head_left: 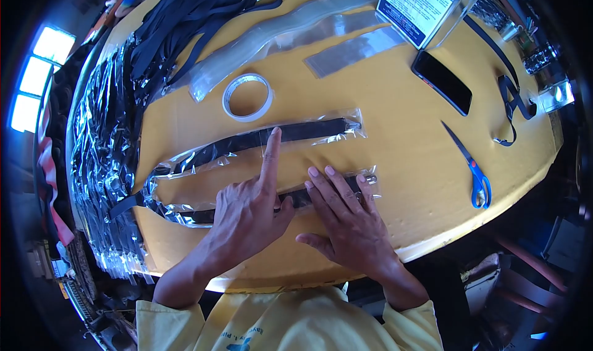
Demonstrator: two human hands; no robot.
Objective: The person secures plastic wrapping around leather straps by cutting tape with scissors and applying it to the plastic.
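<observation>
A black strap (247,142) in clear plastic sleeving lies across the yellow table, bent back at the left into a long U. My left hand (247,212) stretches its index finger to the upper length of the strap, while its other fingers are partly curled above the lower length. Flat over the lower length near its metal-tipped end rests my right hand (343,209), fingers extended and thumb out to the side. Part of the lower length is hidden under both hands. A short bare strap end (125,206) sticks out at the bend.
A tape roll (225,98) lies beyond the strap. Blue-handled scissors (479,184) and a phone (441,82) are to the right, near a clear box (420,8). Wrapped straps (105,159) pile up left; loose black straps (179,27) and plastic sleeves (355,50) lie behind.
</observation>
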